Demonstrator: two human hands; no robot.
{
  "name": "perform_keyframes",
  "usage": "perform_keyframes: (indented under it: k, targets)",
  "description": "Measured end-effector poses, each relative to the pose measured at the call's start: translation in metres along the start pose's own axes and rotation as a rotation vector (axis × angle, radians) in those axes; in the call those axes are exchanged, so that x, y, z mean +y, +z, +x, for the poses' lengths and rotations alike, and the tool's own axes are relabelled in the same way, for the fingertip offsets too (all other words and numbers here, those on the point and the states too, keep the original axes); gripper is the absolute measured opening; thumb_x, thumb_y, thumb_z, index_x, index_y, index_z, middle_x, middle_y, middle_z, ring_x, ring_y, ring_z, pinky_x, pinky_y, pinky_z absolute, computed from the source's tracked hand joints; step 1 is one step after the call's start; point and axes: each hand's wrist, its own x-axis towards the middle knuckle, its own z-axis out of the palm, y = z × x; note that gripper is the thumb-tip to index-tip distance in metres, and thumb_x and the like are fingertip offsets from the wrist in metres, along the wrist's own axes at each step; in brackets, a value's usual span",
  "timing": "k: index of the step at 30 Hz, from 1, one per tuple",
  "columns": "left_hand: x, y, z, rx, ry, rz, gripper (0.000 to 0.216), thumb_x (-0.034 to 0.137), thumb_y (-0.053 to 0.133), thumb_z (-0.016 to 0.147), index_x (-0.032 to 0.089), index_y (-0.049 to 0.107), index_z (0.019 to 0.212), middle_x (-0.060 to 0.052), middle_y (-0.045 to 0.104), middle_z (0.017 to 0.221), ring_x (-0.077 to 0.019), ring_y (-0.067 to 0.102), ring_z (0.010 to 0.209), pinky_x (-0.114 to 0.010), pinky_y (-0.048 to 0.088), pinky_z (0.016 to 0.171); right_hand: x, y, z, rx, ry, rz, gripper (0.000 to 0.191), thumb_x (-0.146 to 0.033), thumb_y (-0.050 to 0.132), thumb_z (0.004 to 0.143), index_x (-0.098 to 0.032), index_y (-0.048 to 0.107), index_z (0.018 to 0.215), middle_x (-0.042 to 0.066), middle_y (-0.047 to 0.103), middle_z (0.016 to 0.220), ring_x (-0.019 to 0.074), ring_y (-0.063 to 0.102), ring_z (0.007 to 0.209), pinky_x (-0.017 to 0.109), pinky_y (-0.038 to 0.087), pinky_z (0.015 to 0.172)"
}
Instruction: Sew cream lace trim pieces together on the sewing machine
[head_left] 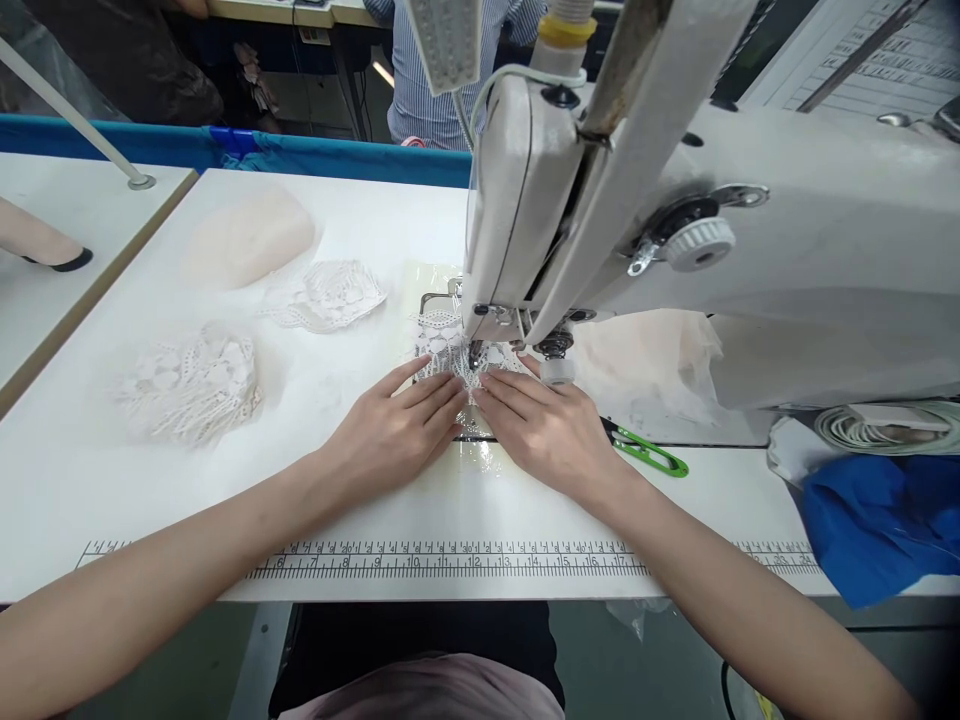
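Observation:
A piece of white lace (442, 335) lies under the presser foot of a white sewing machine (517, 190). My left hand (394, 430) rests flat on the lace's near left edge, fingers stretched toward the needle. From the other side, my right hand (551, 430) presses down with its fingers extended, close to the left fingertips. Neither hand grips anything that I can see. The machine head covers part of the lace. Just right of my right hand are green-handled thread snips (656, 455), their blades partly hidden.
Left on the white table (337, 540) lie a lace piece (330, 295), a lace bundle (202, 385) and sheer peach fabric (255, 235). More peach fabric (645, 350) sits under the machine arm. Blue cloth (877, 520) hangs over the right edge. A person in a striped shirt (442, 90) is beyond.

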Motion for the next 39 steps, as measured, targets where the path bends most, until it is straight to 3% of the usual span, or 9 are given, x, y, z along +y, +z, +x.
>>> perform_keyframes:
  k: [11,20,39]
  targets:
    - [-0.004,0.008,0.003,0.008,-0.051,-0.052,0.031,0.022,0.051,0.097,0.010,0.065,0.122,-0.012,0.070,0.118,-0.0248,0.066,0.112,-0.049,0.048,0.107,0.004,0.001,0.005,-0.012,-0.007,-0.121,0.024,-0.008,0.051,0.091,-0.013,0.073,0.101,0.007,0.076,0.104,0.0189,0.070,0.089,0.039,0.052,0.096]
    - [-0.003,0.007,0.003,-0.015,-0.087,0.015,0.030,0.024,0.051,0.098,0.010,0.064,0.121,-0.012,0.069,0.120,-0.0245,0.065,0.113,-0.048,0.046,0.105,0.000,-0.001,0.005,-0.016,0.075,-0.083,0.026,-0.007,0.050,0.091,-0.015,0.072,0.102,0.004,0.074,0.106,0.0180,0.065,0.090,0.033,0.050,0.082]
    - [-0.012,0.016,0.009,-0.035,-0.170,-0.049,0.037,0.033,0.048,0.100,0.010,0.063,0.123,-0.013,0.067,0.125,-0.0263,0.062,0.118,-0.049,0.040,0.109,0.005,0.004,0.008,-0.034,0.069,-0.149,0.030,-0.006,0.045,0.091,-0.013,0.071,0.105,0.006,0.072,0.115,0.0199,0.065,0.099,0.040,0.045,0.099]
